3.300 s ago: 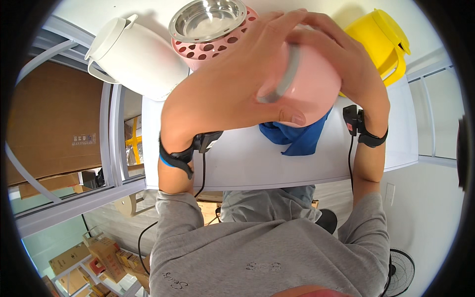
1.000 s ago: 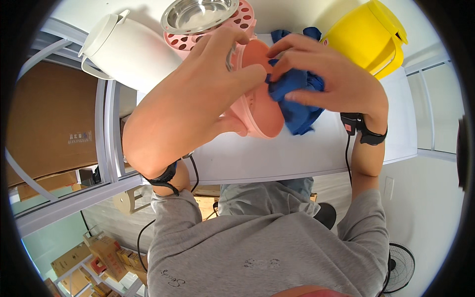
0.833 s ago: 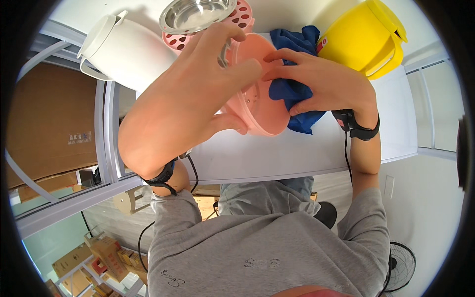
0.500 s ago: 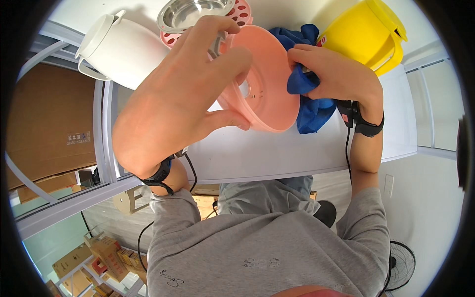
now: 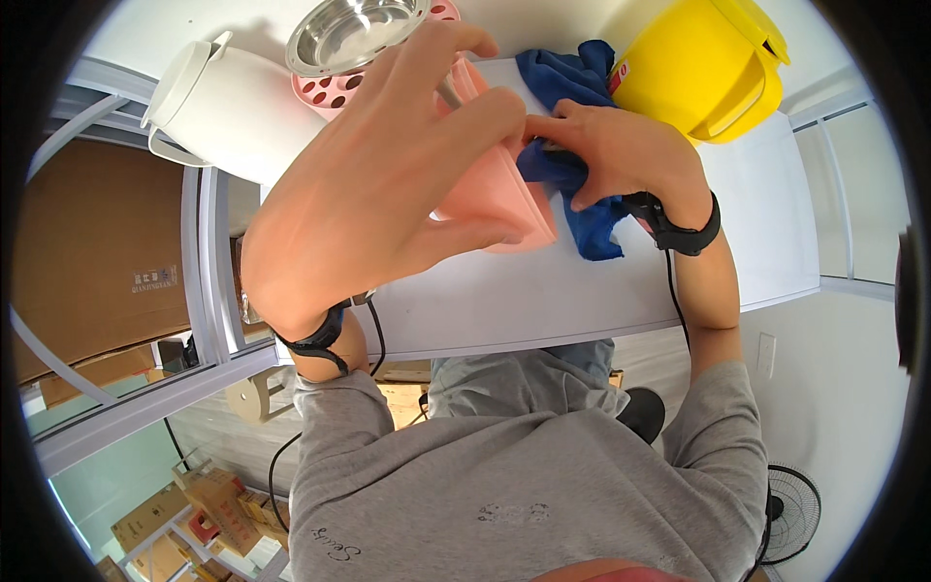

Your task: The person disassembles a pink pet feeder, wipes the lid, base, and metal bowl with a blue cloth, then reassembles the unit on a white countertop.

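Observation:
My left hand (image 5: 388, 175) is closed round a pink plastic container (image 5: 490, 199), tilted sideways in the middle, hiding much of it behind my fingers. My right hand (image 5: 626, 155) grips part of a crumpled blue cloth (image 5: 596, 228) against the container's right side, its fingertips at the opening; whether the cloth reaches inside, I cannot tell. More of the cloth lies stretched behind that hand on the white tabletop (image 5: 524, 306). Black straps with cabled devices are on both wrists.
A white lidded jug (image 5: 228, 112) lies back left, a yellow jug (image 5: 689, 63) back right. A steel bowl (image 5: 349, 34) rests on a pink perforated piece (image 5: 320, 92) at the back. Metal framing and cardboard (image 5: 107, 242) border the left; a black fan (image 5: 790, 509) stands low right.
The pink container has turned from lying over the cloth to facing right, then tipped so less interior shows. My right hand has moved left with the cloth, toward its opening.

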Demonstrator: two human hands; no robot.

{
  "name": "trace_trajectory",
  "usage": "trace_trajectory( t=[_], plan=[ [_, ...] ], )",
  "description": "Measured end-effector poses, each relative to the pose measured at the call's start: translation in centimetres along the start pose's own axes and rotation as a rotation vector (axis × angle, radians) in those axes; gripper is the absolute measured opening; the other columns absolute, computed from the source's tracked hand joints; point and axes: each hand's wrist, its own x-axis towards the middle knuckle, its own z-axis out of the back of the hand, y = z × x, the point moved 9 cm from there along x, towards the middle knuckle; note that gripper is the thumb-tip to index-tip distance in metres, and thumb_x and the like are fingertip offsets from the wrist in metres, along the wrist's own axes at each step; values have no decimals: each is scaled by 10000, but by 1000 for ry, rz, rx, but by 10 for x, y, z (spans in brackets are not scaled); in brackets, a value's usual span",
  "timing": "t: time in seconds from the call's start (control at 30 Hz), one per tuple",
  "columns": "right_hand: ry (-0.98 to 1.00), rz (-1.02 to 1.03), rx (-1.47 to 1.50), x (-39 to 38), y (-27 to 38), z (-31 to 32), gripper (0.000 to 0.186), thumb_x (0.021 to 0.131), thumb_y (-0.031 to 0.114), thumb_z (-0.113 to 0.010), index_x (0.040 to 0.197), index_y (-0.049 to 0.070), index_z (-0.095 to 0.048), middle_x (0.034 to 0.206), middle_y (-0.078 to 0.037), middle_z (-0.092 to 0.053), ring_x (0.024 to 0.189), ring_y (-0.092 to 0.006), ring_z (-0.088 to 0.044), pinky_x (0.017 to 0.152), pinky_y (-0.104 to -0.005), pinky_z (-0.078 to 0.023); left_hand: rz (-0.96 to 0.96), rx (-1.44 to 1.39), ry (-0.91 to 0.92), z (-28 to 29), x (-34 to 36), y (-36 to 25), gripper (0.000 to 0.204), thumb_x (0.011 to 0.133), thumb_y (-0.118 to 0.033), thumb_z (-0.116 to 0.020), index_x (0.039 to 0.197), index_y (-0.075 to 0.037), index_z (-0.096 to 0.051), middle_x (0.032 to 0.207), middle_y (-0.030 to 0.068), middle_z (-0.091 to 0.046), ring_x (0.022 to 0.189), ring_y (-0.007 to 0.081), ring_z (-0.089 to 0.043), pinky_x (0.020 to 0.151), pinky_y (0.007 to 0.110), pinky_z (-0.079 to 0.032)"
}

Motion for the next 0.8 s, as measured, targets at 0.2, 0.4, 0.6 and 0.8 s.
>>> trace_trajectory(
  t=[0.2, 0.4, 0.6, 0.8],
  plan=[
    [-37, 28, 32, 2, -18, 9, 772, 776, 110, -947, 1468, 165, -610, 1108, -140, -762, 1103, -402, -732, 913, -464, -588, 16, 11, 59, -15, 1, 5, 552, 754, -217, -1042, 1197, -116, -727, 1622, 139, -521, 1262, 389, -640, 945, 471, -568],
    [-345, -51, -51, -21, -11, 58, 706, 817, 129, -939, 1440, 148, -607, 1142, -168, -777, 1033, -415, -747, 907, -448, -598, 51, 17, 95, -18, 2, 9, 528, 777, -209, -1030, 1191, -116, -716, 1609, 144, -527, 1289, 405, -633, 1001, 497, -563],
    [-640, 74, 195, -38, -3, 93, 612, 874, 214, -962, 1404, 144, -664, 1152, -120, -775, 1064, -352, -769, 889, -379, -618, 58, 17, 151, -37, 5, 14, 541, 776, -195, -1026, 1217, -123, -721, 1604, 147, -526, 1328, 418, -630, 1037, 500, -571],
    [-409, -96, 294, -19, -15, 51, 639, 870, 283, -1023, 1404, 153, -697, 1291, -45, -772, 1091, -333, -762, 961, -364, -614, 81, 18, 187, -41, 8, 19, 582, 762, -187, -1026, 1263, -120, -737, 1597, 137, -527, 1319, 397, -635, 1033, 492, -574]
  ],
)
